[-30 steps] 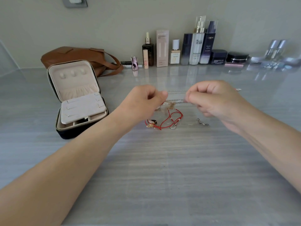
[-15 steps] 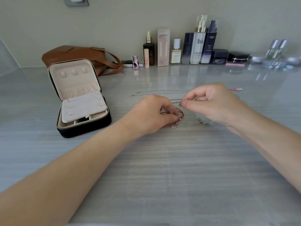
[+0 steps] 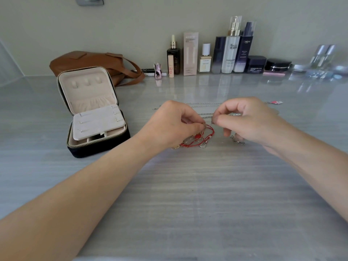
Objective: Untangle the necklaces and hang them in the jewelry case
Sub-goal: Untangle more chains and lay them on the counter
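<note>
A tangle of red cord necklace (image 3: 202, 137) with small gold and silver charms lies on the grey table in the middle. My left hand (image 3: 169, 125) pinches the top of that tangle between thumb and fingertips. My right hand (image 3: 248, 121) hovers just right of it, thumb and forefinger pinched together; what they hold is too fine to tell. A silver chain (image 3: 203, 104) lies stretched out behind both hands, ending in a small pink pendant (image 3: 276, 102). The black jewelry case (image 3: 94, 113) stands open at the left, with a cream lining and hooks in its lid.
A brown leather bag (image 3: 90, 62) lies behind the case. Several cosmetic bottles and jars (image 3: 226, 53) line the back wall. A small silver piece (image 3: 237, 140) lies under my right hand. The grey table (image 3: 188, 194) stretches toward me.
Both hands have come down from holding a chain taut in the air. My left hand now pinches the red tangle on the table, and my right hand has moved close beside it.
</note>
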Demonstrator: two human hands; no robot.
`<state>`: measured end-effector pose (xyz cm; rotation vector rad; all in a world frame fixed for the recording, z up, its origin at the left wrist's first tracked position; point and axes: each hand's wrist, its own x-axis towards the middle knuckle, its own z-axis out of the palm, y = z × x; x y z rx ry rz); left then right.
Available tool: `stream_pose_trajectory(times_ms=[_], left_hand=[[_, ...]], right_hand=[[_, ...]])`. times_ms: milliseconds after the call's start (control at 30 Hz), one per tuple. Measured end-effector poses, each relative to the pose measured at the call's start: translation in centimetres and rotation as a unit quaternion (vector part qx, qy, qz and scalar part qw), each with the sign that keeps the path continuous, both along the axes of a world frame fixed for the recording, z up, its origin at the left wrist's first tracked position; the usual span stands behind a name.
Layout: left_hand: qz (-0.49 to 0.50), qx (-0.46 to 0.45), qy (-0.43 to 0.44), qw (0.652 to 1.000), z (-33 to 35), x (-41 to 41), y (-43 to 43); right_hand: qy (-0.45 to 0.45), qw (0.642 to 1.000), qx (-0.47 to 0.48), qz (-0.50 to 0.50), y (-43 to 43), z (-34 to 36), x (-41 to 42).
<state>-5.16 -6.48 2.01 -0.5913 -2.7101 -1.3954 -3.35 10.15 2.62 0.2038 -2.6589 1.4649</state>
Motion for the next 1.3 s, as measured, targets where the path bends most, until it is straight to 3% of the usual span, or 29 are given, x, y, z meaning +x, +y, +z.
stream_pose_trajectory(times_ms=[167, 333, 533, 900, 1300], left_hand=[[0.004, 0.001, 0.006, 1.0, 0.09, 0.1, -0.04], [0.007, -0.008, 0.016, 1.0, 0.09, 0.13, 0.05], [0.026, -0.026, 0.04, 0.999, -0.01, 0.32, 0.25], [0.047, -0.048, 0.079, 0.995, 0.4, 0.29, -0.05], [0.047, -0.027, 0.037, 0.998, 0.48, -0.33, -0.49]], right_hand=[[-0.001, 1.0, 0.022, 0.01, 0.27, 0.04, -0.08], [0.022, 0.99, 0.131, 0.042, 0.39, -0.12, 0.11], [0.086, 0.992, 0.087, 0.022, -0.34, -0.4, -0.23], [0.068, 0.995, 0.07, -0.009, -0.19, -0.41, -0.55], [0.056, 0.994, 0.098, -0.004, -0.06, -0.25, -0.26]])
